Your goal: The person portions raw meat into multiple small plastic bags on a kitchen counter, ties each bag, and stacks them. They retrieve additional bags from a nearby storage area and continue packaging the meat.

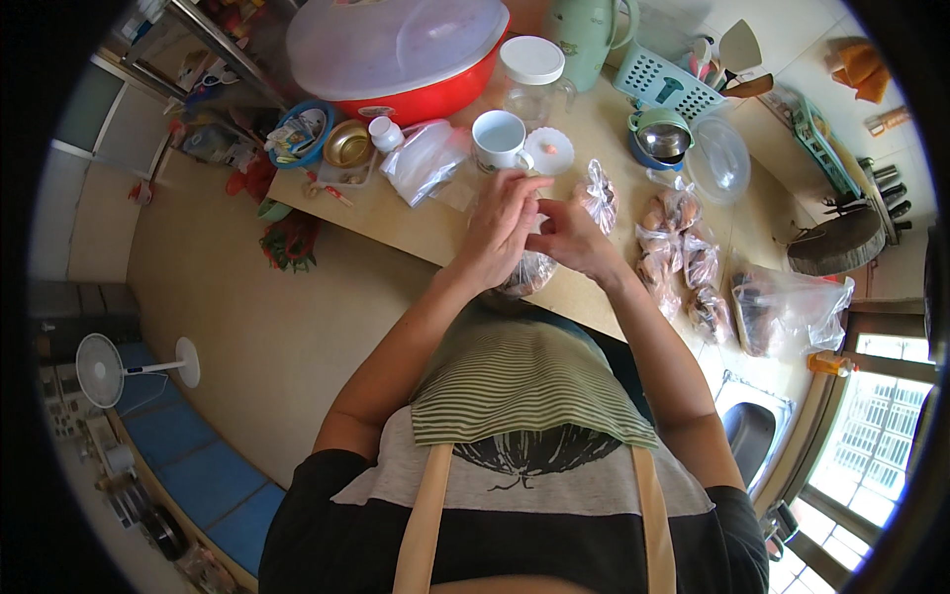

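Note:
My left hand [496,226] and my right hand [580,239] meet over the near edge of the counter, fingertips close together. Below them a filled clear plastic bag [530,273] rests by the edge, with pieces of food inside. Both hands are at the gathered top of this bag, which the fingers largely hide. My right thumb and forefinger are pinched together; the left fingers are stretched out. Just beyond the right hand stands a knotted bag of food [597,197]. Farther right lies a group of similar tied bags [659,260].
Beyond the hands stand a white mug [499,137], a white scalloped dish [550,151] and a lidded jar [531,82]. A stack of clear plastic bags [427,160] lies left of the mug. At right are a large plastic bag [787,308], a round chopping block [839,241] and a sink [751,431].

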Available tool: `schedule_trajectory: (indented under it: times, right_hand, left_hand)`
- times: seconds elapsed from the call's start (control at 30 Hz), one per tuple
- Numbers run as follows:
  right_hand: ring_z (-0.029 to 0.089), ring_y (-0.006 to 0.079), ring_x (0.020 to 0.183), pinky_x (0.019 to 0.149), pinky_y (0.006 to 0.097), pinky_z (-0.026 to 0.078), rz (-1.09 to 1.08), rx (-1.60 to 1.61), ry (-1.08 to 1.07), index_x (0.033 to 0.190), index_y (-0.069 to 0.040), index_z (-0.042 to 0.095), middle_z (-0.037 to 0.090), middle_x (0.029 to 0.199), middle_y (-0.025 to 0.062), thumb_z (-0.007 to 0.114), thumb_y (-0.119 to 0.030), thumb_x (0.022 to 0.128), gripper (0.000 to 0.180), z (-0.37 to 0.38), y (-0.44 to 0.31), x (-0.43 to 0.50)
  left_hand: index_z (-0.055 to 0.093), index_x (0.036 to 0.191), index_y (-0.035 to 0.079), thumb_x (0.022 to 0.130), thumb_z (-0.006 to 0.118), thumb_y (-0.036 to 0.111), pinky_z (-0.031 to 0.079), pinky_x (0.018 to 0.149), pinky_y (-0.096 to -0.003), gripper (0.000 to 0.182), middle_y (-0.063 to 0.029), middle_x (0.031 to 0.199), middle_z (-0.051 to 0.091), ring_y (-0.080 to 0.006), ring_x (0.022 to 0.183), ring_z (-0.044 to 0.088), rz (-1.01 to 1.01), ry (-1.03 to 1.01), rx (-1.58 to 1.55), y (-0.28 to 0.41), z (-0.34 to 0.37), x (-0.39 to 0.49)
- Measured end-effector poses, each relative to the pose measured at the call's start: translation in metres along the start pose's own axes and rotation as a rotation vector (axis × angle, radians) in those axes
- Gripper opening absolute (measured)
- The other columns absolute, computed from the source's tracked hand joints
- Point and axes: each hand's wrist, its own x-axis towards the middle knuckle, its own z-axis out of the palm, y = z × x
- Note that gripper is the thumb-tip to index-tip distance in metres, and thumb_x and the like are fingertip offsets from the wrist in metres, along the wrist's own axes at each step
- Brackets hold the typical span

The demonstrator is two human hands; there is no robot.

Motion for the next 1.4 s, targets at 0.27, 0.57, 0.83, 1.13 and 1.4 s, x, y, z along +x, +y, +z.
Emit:
schedule_trajectory:
  times: [0.27,0.57,0.83,1.13,1.4]
  right_hand:
    - [0.055,0.0058,0.072,0.067,0.0207,0.042,0.147,0.450,0.193,0.091,-0.003,0.067,0.064,0.080,-0.0008,0.064,-0.011,0.087,0.009,-0.002,0.019,0.002]
    - [0.048,0.0021,0.063,0.054,0.0179,0.034,0.108,0.611,0.216,0.096,-0.005,0.063,0.060,0.080,-0.0034,0.066,-0.011,0.086,0.012,-0.015,0.025,-0.004]
    - [0.046,0.0046,0.056,0.050,0.0193,0.029,0.311,0.782,0.374,0.098,-0.009,0.059,0.054,0.067,-0.0044,0.067,-0.006,0.084,0.017,-0.017,0.089,-0.018]
    - [0.059,0.0170,0.079,0.077,0.0328,0.043,-0.491,-0.408,0.252,0.097,-0.013,0.068,0.067,0.077,0.0029,0.072,-0.008,0.075,0.023,-0.022,-0.023,-0.031]
    - [0.061,0.0243,0.079,0.067,0.0349,0.053,-0.190,-0.099,0.526,0.116,-0.007,0.055,0.063,0.089,0.0120,0.075,-0.019,0.079,0.044,-0.008,-0.002,-0.014]
  left_hand:
    - [0.051,0.130,0.007,0.095,0.048,0.037,0.035,0.100,-0.0377,0.046,-0.0129,0.128,0.047,-0.0257,0.113,0.047,-0.206,0.164,-0.029,-0.015,-0.019,-0.037]
    - [0.062,0.095,0.002,0.096,0.056,0.017,0.043,0.088,-0.0289,0.016,-0.0079,0.100,0.065,-0.0149,0.095,0.054,-0.334,0.122,-0.498,-0.044,0.024,-0.044]
    - [0.059,0.083,0.004,0.098,0.051,0.019,0.044,0.076,-0.0295,0.023,-0.0035,0.086,0.065,-0.0139,0.081,0.056,-0.613,0.142,-0.755,-0.059,0.027,-0.049]
    - [0.058,0.113,0.005,0.083,0.058,0.013,0.044,0.086,-0.0402,0.032,-0.0153,0.109,0.060,-0.0334,0.093,0.059,0.095,-0.236,0.427,-0.026,0.026,-0.019]
    - [0.064,0.107,0.000,0.091,0.051,0.010,0.034,0.104,-0.0473,0.023,-0.0172,0.105,0.066,-0.0342,0.106,0.058,-0.041,-0.177,-0.059,-0.041,0.009,-0.003]
